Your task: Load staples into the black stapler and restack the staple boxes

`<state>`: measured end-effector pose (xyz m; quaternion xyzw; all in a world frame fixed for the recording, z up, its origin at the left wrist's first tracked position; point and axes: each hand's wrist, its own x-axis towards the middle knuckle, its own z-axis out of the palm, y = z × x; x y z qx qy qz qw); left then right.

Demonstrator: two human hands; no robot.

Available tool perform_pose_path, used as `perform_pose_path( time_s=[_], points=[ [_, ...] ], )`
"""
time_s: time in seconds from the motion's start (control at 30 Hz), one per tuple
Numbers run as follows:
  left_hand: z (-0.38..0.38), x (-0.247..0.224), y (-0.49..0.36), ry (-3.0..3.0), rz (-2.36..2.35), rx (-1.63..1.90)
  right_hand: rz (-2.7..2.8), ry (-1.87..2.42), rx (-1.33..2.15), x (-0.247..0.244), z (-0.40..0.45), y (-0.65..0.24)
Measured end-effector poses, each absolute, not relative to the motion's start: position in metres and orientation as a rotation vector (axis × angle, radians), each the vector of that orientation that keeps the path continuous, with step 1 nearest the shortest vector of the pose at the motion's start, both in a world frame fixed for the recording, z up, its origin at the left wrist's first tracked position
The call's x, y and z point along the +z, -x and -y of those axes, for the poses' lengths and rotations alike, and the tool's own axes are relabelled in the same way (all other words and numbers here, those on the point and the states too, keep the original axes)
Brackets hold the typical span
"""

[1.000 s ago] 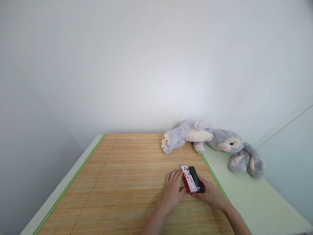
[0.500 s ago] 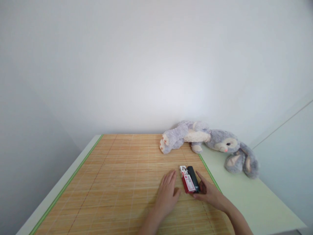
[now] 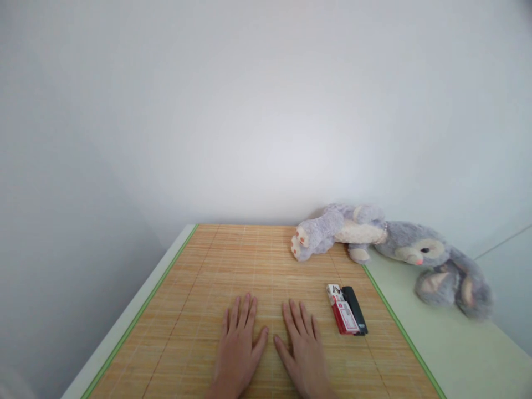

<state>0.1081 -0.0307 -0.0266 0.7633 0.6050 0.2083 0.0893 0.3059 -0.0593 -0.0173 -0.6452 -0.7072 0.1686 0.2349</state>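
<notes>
My left hand [image 3: 239, 349] lies flat on the bamboo mat [image 3: 195, 316], fingers stretched out, holding nothing. Beside it my right hand [image 3: 302, 349] also rests palm down on the mat with its fingers spread. A small red and white box [image 3: 344, 316] lies to the right of my right hand, apart from it. Against that box's right side sits a black stapler [image 3: 354, 310], lying lengthwise. Neither hand touches the box or the stapler.
A grey plush rabbit [image 3: 361, 233] lies on its side along the back, its feet on the mat and its head over the pale green tabletop [image 3: 457, 343]. Behind stands a white wall [image 3: 266, 111]. Green edging [image 3: 399, 321] borders the mat.
My right hand has left the stapler and moved left onto the mat. My left hand has flattened out and shifted left. The view has turned slightly left, so everything sits further right.
</notes>
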Motion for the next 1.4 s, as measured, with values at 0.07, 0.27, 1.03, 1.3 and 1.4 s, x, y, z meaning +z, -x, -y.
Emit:
perform_pose_path(
  time_s=[0.07,0.27,1.03,1.3,1.4],
  points=[
    [0.033,-0.025,-0.114,-2.273,-1.801,0.617,1.957,1.829,0.371,-0.02,0.056,-0.299],
    [0.033,-0.024,-0.116,-2.256,-1.781,0.592,2.011,1.894,0.302,-0.019,0.053,-0.294],
    [0.035,-0.025,-0.114,-2.439,-1.895,0.424,2.146,2.057,0.176,-0.017,0.052,-0.291],
    [0.035,-0.025,-0.115,-2.435,-1.89,0.426,2.139,2.059,0.183,-0.015,0.053,-0.29],
    [0.035,-0.025,-0.115,-2.44,-1.887,0.434,2.14,2.059,0.185,-0.015,0.052,-0.291]
  ],
)
